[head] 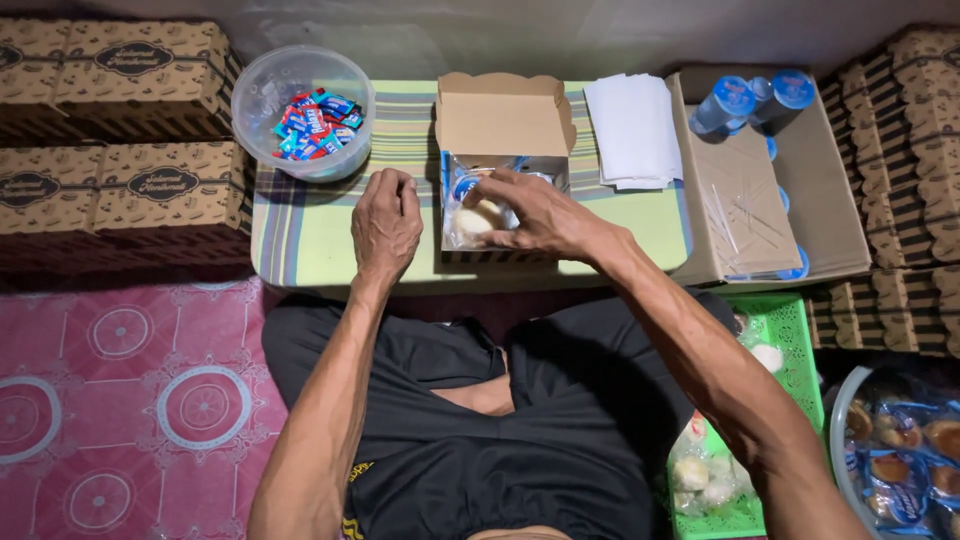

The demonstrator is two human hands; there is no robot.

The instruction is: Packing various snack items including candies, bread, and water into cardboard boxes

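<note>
Already half-filled, the open snack box (500, 130) takes a wrapped bun (478, 218) from the right hand (535, 212), fingers pinching it; the left hand (386, 222) rests fisted, seemingly empty.

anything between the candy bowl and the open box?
Head view: only the left hand, closed in a fist on the striped green tabletop, lies between the clear bowl and the open cardboard box.
</note>
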